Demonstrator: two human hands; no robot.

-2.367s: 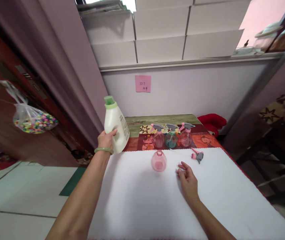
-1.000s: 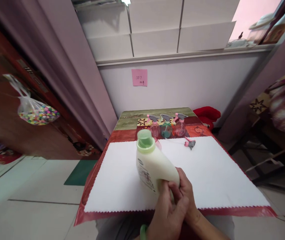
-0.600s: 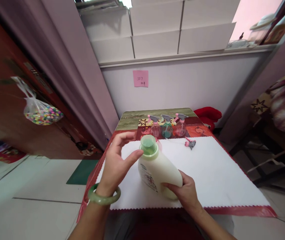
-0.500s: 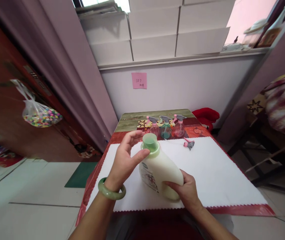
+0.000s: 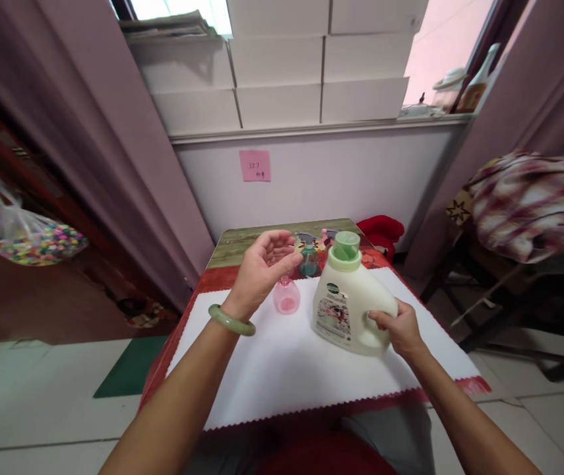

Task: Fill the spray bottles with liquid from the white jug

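Gripping the detergent bottle (image 5: 348, 300) by its handle, the right hand (image 5: 400, 330) now stands it upright on the white cloth (image 5: 272, 369). The left hand (image 5: 262, 270) has come off the green cap (image 5: 345, 245), hovering open and empty above the small pink bottle (image 5: 286, 298).

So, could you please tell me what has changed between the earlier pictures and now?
The left hand has come off the green cap and hangs open above the small pink bottle. The detergent bottle, earlier tilted in both hands, now stands upright further right on the white cloth, with only the right hand keeping its grip. The cap stays on, and the spray bottles at the back have not moved.
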